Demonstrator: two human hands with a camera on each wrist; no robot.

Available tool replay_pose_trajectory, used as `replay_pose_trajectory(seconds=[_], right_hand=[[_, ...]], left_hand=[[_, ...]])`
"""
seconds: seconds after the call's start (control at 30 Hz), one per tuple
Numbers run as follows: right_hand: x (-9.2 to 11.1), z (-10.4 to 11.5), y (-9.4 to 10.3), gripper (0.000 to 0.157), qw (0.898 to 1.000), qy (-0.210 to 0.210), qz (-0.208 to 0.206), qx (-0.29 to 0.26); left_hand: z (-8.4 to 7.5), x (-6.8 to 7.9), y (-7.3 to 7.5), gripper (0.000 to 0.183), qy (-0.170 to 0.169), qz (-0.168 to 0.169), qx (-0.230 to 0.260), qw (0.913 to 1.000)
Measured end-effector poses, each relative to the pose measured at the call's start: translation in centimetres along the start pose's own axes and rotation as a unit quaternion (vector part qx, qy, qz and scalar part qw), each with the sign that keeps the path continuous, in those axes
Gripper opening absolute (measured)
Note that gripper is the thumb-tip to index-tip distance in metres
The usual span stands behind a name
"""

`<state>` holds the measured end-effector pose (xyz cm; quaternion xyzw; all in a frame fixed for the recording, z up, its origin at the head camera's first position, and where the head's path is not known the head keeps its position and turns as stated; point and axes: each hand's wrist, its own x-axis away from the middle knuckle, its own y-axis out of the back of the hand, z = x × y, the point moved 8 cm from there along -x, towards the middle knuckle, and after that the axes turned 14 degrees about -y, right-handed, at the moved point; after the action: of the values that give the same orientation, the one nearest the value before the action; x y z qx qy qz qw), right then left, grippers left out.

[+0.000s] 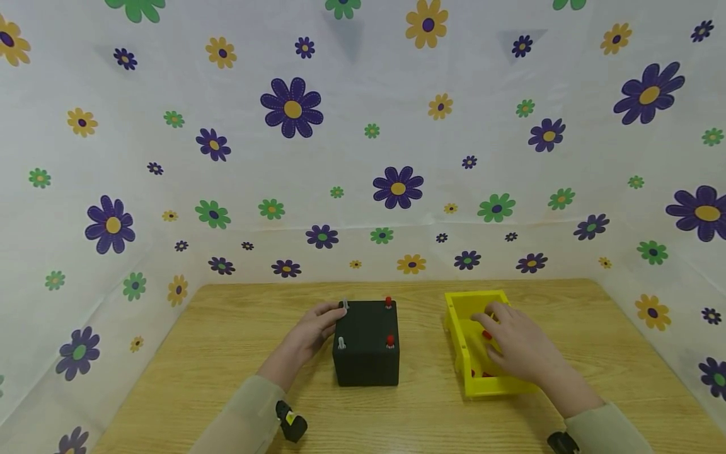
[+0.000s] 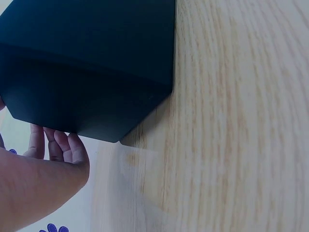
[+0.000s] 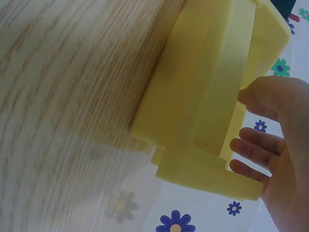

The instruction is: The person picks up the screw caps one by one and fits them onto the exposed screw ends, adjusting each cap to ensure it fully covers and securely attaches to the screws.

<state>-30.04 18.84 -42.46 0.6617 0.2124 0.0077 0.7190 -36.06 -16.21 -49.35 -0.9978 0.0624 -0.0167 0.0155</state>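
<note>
So the black box (image 1: 365, 329) on the table (image 1: 425, 419) looks stiff and slick (hefty too, I'd guess), best held by its flat sides, left hand (image 1: 312, 330) resting relaxed at its 9 o'clock, right hand (image 1: 518, 340) loosely spread over the yellow bin (image 1: 488, 386) at 3 o'clock.

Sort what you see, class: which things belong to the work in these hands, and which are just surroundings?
Part of the work:
- black box, two posts wearing red caps; left hand at its side
- yellow bin holding red pieces; right hand over it

Just surroundings:
- wooden table
- flowered sheet
- wrist cameras
</note>
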Motion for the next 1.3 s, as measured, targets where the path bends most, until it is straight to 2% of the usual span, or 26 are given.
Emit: replay_pose_trajectory(seconds=[0.3, 0.8, 1.3], right_hand=[[-0.3, -0.1, -0.5, 0.044, 1.000, -0.008, 0.018, 0.000], [-1.0, 0.2, -1.4, 0.043, 1.000, 0.001, 0.026, 0.012], [-1.3, 0.6, -1.8, 0.041, 0.998, 0.003, 0.036, 0.054]], left_hand=[[-0.3, 0.2, -0.2, 0.049, -0.007, 0.010, 0.001, 0.9999], [-0.7, 0.1, -0.4, 0.046, -0.012, 0.020, 0.007, 0.9997], [-0.7, 0.1, -0.4, 0.046, -0.008, 0.015, 0.002, 0.9999]])
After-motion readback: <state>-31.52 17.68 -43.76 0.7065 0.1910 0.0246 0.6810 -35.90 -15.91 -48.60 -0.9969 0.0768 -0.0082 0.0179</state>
